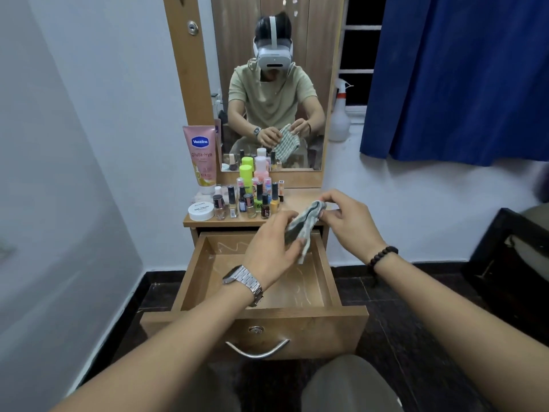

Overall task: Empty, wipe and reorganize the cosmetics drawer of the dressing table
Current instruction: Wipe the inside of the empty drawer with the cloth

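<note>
Gripping a checked cloth [303, 227] — left hand [271, 248] and right hand [346, 215] both pinching it — over the open drawer's [208, 281] back edge.

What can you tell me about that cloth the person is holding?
The cloth is a small soft rag, checked in grey-green and white, bunched and folded. It hangs in the air above the back of the open drawer. The left hand grips its lower part, the right hand pinches its top. It touches nothing else.
</note>
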`<control>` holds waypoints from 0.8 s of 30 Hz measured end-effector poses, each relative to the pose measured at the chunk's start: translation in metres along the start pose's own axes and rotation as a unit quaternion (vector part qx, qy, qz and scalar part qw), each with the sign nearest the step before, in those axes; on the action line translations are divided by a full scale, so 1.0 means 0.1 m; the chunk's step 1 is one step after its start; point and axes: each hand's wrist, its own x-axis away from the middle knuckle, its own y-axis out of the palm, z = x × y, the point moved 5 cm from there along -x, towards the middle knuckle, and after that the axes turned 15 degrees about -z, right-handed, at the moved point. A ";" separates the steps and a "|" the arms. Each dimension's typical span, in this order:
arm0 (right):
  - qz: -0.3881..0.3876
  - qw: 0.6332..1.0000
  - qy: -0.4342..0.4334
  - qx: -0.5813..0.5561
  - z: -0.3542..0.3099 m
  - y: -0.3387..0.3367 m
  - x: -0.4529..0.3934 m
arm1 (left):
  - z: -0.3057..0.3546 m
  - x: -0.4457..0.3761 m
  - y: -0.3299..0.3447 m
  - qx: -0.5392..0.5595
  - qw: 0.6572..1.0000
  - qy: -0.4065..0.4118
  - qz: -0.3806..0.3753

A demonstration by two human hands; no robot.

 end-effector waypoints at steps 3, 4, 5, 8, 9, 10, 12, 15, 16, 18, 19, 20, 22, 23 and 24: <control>-0.014 0.997 0.002 -0.081 -0.12 0.16 0.09 | -0.02 0.11 0.04 0.042 0.999 -0.024 0.011; -0.017 0.994 0.000 -0.107 -0.15 0.22 0.12 | -0.05 0.14 0.05 0.061 0.997 -0.034 0.022; -0.029 0.990 0.002 -0.141 -0.16 0.29 0.14 | -0.08 0.18 0.05 0.080 0.995 -0.044 0.035; -0.136 0.958 0.029 -0.251 -0.13 0.62 0.21 | -0.19 0.28 0.05 0.149 0.983 -0.083 0.063; -0.166 0.955 0.038 -0.241 -0.12 0.72 0.23 | -0.22 0.30 0.08 0.171 0.979 -0.086 0.066; -0.181 0.956 0.050 -0.224 -0.07 0.81 0.25 | -0.24 0.33 0.10 0.183 0.977 -0.085 0.065; -0.169 0.953 0.074 -0.238 0.01 0.89 0.26 | -0.26 0.37 0.16 0.184 0.979 -0.075 0.050; -0.154 0.926 0.114 -0.327 0.16 0.94 0.22 | -0.32 0.38 0.24 0.181 0.982 -0.062 0.000; -0.161 0.922 0.125 -0.330 0.21 0.95 0.20 | -0.34 0.38 0.26 0.167 0.984 -0.061 -0.019; -0.167 0.929 0.134 -0.303 0.31 0.96 0.15 | -0.43 0.39 0.27 0.105 0.991 -0.066 -0.040; -0.162 0.940 0.132 -0.269 0.33 0.95 0.12 | -0.49 0.41 0.27 0.065 0.994 -0.074 -0.039; -0.151 0.957 0.127 -0.212 0.34 0.92 0.07 | -0.55 0.44 0.27 0.027 0.995 -0.086 -0.036; -0.122 0.984 0.110 -0.068 0.33 0.87 -0.03 | -0.70 0.52 0.27 -0.027 0.992 -0.118 -0.024; -0.109 0.990 0.094 -0.004 0.30 0.87 -0.07 | -0.76 0.57 0.27 -0.039 0.990 -0.135 -0.018; -0.104 0.990 0.079 0.047 0.30 0.89 -0.12 | -0.81 0.60 0.28 -0.045 0.988 -0.150 -0.012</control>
